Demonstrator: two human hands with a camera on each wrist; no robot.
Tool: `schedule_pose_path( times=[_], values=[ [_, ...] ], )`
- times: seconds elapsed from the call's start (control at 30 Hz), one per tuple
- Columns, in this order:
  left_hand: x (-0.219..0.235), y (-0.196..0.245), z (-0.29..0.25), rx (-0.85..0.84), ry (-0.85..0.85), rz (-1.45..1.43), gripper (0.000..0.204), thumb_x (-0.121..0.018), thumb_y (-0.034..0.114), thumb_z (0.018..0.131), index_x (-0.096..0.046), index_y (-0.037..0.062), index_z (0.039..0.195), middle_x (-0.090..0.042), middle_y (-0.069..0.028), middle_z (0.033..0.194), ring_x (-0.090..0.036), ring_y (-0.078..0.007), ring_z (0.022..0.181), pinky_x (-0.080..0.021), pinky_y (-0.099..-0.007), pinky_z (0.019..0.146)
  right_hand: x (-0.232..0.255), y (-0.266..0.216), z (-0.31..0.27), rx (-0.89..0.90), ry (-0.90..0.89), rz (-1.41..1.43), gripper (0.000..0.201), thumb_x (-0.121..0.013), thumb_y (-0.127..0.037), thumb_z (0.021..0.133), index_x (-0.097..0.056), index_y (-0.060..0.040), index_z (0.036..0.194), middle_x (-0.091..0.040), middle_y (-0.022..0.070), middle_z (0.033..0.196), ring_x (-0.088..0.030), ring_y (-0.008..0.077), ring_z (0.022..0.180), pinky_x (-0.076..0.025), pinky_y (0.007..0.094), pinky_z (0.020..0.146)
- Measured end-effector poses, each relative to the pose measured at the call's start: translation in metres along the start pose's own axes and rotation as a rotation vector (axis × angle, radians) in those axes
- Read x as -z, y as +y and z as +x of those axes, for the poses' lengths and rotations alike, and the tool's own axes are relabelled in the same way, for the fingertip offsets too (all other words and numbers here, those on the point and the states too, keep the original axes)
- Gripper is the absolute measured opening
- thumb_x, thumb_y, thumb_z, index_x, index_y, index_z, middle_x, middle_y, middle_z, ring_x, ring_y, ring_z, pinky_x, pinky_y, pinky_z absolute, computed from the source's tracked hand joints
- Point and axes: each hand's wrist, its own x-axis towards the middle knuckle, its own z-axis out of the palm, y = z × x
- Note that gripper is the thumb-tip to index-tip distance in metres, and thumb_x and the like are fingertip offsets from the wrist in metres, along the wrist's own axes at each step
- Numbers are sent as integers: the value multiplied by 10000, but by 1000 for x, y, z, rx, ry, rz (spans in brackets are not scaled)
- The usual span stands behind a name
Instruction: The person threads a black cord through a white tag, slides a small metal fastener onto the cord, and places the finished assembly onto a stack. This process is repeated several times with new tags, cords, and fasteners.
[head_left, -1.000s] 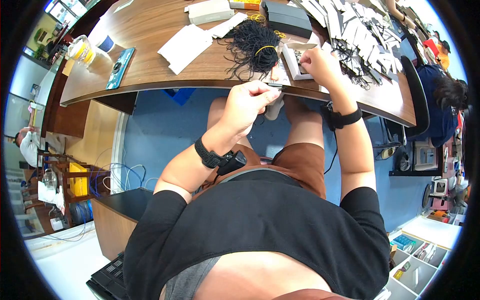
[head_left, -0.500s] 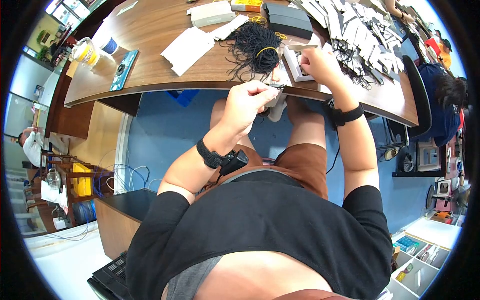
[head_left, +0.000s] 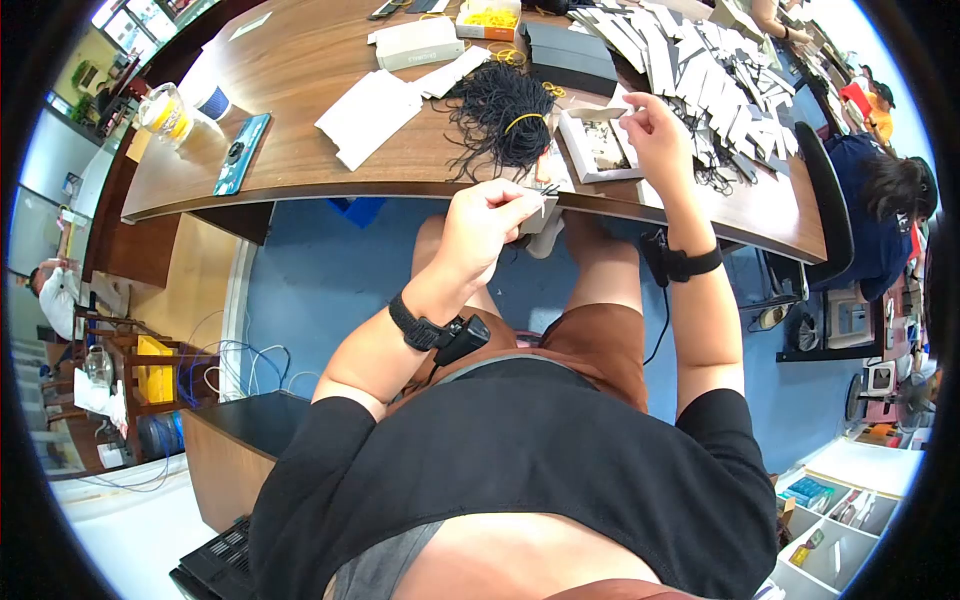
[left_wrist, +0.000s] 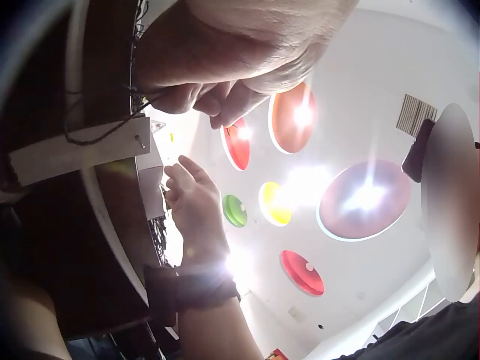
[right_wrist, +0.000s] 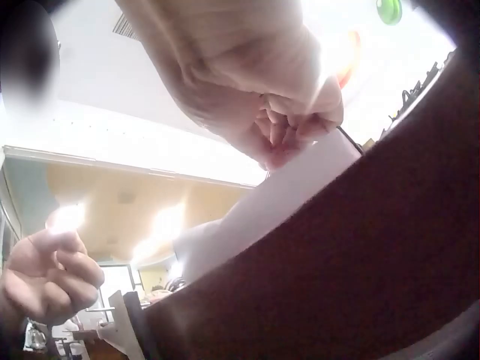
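My left hand, just in front of the table edge, pinches a thin black cord between thumb and fingers. The cord loops through the hole of a pale rectangular hang tag, which hangs below the fingertips. My right hand is over the right side of a small open white box with many tiny pieces inside. Its fingers are bent and its fingertips close together; whether they hold a small piece I cannot tell. Beside the box lies a thick bundle of black cords tied with a yellow band.
Many white and black tags are heaped at the right. Behind the cords stand a dark box, a white box and a box of yellow bands. White paper, a teal phone and a plastic cup lie leftward.
My right hand has lifted out of the white box toward its right side, so the pieces inside show more. The left hand has dropped slightly, with the hang tag now more visible beneath it.
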Motion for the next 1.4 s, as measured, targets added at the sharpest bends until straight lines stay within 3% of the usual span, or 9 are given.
schedule_pose_path(
  times=[0.1, 0.23, 0.43, 0.57, 1.07, 1.4],
  values=[
    [2, 0, 2, -11, -14, -12, 50, -626, 39, 836, -651, -4, 843, -530, 21, 681, -371, -22, 502, -277, -167, 449, 9, -12, -5, -53, 6, 101, 302, -615, -30, 817, -567, -37, 1115, -582, 17, 670, -514, 62, 601, -406, 209, 568],
    [2, 6, 2, -38, 0, -42, 43, -627, 34, 833, -649, -3, 839, -532, 20, 680, -373, -20, 505, -277, -161, 453, 11, -31, -19, -152, 24, 448, 299, -584, -9, 846, -499, 5, 1132, -607, 45, 741, -506, 73, 634, -393, 195, 595],
    [2, 8, -1, -96, -43, -62, 32, -629, 28, 830, -646, 1, 838, -543, 14, 689, -381, -18, 511, -287, -156, 456, 5, -73, -65, -321, -347, 1139, 212, -599, -27, 848, -514, -43, 1041, -619, 65, 790, -566, 95, 696, -435, 201, 626],
    [2, 10, -4, -83, -69, -83, 36, -631, 27, 829, -645, 2, 850, -558, 9, 707, -391, -18, 518, -297, -153, 458, -3, -76, -73, -401, -409, 1347, 186, -600, -35, 855, -515, -52, 1020, -609, 51, 821, -609, 116, 773, -436, 199, 624],
    [0, 9, -8, -76, -117, -86, 58, -630, 45, 840, -649, 4, 876, -579, 3, 729, -396, -18, 531, -297, -152, 472, -16, -75, -76, -425, -444, 1305, 152, -611, -34, 843, -520, -75, 958, -601, 31, 828, -608, 105, 763, -424, 188, 585],
    [-1, 6, -9, -78, -80, -38, 78, -604, 57, 867, -642, -9, 883, -636, -45, 802, -394, -16, 524, -292, -148, 457, -22, -80, -83, -308, -413, 1120, 138, -590, -39, 864, -503, -54, 969, -594, 28, 817, -587, 83, 744, -442, 186, 615]
  ],
)
